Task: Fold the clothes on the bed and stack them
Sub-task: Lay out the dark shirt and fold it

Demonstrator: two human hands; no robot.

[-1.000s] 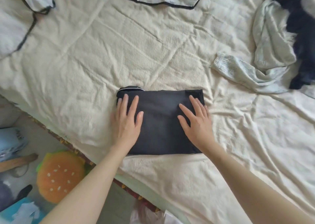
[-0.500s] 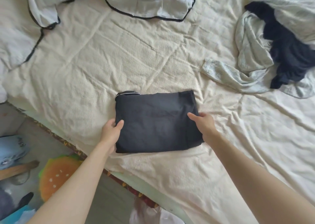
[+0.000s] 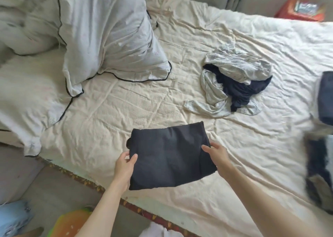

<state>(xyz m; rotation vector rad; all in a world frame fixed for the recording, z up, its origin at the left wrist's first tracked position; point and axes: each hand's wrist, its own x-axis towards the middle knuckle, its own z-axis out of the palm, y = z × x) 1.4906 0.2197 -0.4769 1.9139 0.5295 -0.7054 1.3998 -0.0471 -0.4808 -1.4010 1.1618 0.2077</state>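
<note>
the left hand [image 3: 124, 166] grips the left edge of the folded black garment [image 3: 169, 155], thumb on top and fingers curled beneath. the right hand [image 3: 217, 154] pinches its right edge the same way. the garment is held flat near the bed's [image 3: 126, 110] near edge. further in, toward the middle, lies an unfolded heap of pale grey and dark navy clothes [image 3: 236, 85]. at the right edge sits a blurred dark folded pile [image 3: 326, 97]. white pillows [image 3: 108, 31] lie at the far left corner.
</note>
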